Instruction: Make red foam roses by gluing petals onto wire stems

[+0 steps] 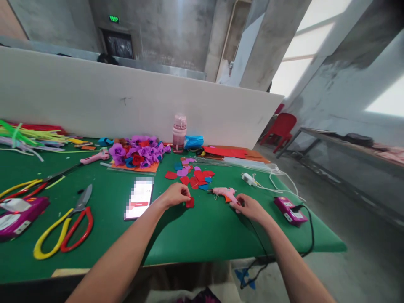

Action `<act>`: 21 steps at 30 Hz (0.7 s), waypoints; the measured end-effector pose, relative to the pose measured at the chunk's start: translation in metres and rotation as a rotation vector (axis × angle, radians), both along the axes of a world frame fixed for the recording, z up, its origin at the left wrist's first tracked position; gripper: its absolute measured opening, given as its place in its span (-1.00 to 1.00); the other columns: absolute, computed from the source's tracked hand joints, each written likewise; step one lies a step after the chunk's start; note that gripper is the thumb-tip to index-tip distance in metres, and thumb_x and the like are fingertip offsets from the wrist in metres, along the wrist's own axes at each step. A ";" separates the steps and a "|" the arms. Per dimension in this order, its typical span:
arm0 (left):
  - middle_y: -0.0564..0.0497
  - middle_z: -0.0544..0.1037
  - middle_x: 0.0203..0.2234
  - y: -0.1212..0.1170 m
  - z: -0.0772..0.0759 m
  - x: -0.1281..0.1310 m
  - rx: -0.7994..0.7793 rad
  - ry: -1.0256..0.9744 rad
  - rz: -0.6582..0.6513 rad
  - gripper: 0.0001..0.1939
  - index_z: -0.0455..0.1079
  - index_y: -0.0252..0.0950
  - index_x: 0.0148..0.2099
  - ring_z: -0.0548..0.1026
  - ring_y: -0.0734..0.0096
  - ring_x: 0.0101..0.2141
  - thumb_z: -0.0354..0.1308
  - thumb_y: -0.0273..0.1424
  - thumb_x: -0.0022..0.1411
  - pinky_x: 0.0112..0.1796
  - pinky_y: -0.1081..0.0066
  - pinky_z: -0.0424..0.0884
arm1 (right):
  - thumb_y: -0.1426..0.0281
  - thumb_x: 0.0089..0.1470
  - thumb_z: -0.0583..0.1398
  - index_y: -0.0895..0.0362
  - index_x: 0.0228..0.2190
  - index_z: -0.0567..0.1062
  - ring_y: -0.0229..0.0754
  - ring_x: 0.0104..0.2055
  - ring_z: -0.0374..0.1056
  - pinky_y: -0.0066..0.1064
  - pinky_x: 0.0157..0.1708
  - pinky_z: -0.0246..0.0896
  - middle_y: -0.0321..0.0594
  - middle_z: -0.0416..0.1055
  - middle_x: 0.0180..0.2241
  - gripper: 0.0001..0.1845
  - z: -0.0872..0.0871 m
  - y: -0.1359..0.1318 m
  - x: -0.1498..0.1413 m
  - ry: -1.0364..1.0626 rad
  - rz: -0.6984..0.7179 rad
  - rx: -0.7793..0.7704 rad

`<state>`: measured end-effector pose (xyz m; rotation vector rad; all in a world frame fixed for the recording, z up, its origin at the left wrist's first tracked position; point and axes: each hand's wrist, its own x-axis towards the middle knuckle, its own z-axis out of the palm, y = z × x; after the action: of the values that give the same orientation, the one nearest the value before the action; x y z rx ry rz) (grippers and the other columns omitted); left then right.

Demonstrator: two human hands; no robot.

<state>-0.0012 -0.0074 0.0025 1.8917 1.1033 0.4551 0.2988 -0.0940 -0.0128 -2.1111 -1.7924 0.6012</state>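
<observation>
Between the fingertips of my left hand (177, 195) is a small red paper petal (190, 203), held just over the green tabletop. My right hand (248, 207) is closed around the handle of a pink hot glue gun (225, 193), whose nozzle points left. A bit of orange shows under the gun. Beyond both hands lies a loose scatter of red, purple and blue petals (194, 182). To the left of my left hand rests a phone (140, 198) with its screen lit.
Behind the phone is a heap of purple paper flowers (139, 151). A pink bottle (179, 134) stands against the white partition (142, 97). Scissors (77, 216) lie at left. A purple power box (290, 210), a white charger (249, 179) and cables occupy the right side.
</observation>
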 end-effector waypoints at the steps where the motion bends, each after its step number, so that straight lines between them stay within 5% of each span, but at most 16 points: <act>1: 0.07 0.46 -0.63 0.000 -0.002 0.001 0.019 0.031 0.006 -0.94 0.40 -0.34 -0.54 0.38 0.49 -0.52 0.15 -0.44 -0.13 -0.47 0.50 0.22 | 0.23 -0.05 0.17 0.10 -0.46 0.38 -0.19 -0.51 0.31 -0.44 -0.51 0.02 -0.28 0.45 -0.58 -0.81 0.000 0.003 -0.001 -0.014 0.012 -0.010; 5: 0.07 0.47 -0.64 0.003 -0.007 0.001 0.041 0.093 0.035 -0.97 0.40 -0.33 -0.56 0.39 0.47 -0.53 0.14 -0.49 -0.15 -0.48 0.49 0.20 | 0.36 -0.08 0.16 0.10 -0.53 0.31 -0.24 -0.55 0.25 -0.45 -0.53 0.01 -0.31 0.38 -0.61 -0.90 0.003 0.006 0.000 0.024 -0.021 -0.022; 8: 0.07 0.47 -0.64 0.004 -0.010 0.002 0.035 0.104 0.049 -0.96 0.41 -0.33 -0.54 0.39 0.47 -0.53 0.14 -0.48 -0.14 -0.49 0.49 0.20 | 0.30 -0.07 0.16 0.09 -0.47 0.28 -0.23 -0.51 0.28 -0.43 -0.49 0.10 -0.28 0.42 -0.53 -0.85 0.010 -0.007 -0.002 0.258 -0.108 -0.002; 13: 0.08 0.48 -0.63 0.001 -0.011 0.006 0.030 0.112 0.100 -0.96 0.42 -0.33 -0.54 0.40 0.47 -0.53 0.14 -0.49 -0.14 -0.50 0.50 0.22 | 0.18 -0.15 0.29 0.07 -0.13 0.26 -0.26 -0.44 0.32 -0.41 -0.35 0.23 -0.31 0.43 -0.41 -0.45 0.028 -0.039 -0.022 0.820 -0.138 0.018; 18: 0.07 0.48 -0.63 -0.001 -0.008 0.005 0.053 0.138 0.150 -0.97 0.41 -0.31 -0.57 0.40 0.47 -0.53 0.16 -0.50 -0.15 -0.49 0.49 0.21 | 0.06 -0.06 0.23 0.13 -0.41 0.35 -0.33 -0.56 0.19 -0.42 -0.46 0.20 -0.37 0.23 -0.58 -0.62 0.029 -0.052 -0.045 1.066 -0.146 -0.093; 21: 0.07 0.48 -0.64 -0.002 -0.007 0.005 0.058 0.150 0.162 -0.96 0.41 -0.30 -0.58 0.40 0.46 -0.53 0.18 -0.52 -0.15 -0.48 0.49 0.21 | 0.05 -0.03 0.21 0.12 -0.42 0.33 -0.33 -0.55 0.20 -0.41 -0.45 0.23 -0.33 0.28 -0.51 -0.62 0.027 -0.054 -0.056 1.102 -0.136 -0.053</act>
<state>0.0038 -0.0091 -0.0048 1.9199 1.3624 0.4452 0.2428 -0.1480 0.0147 -1.3836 -0.9828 1.4053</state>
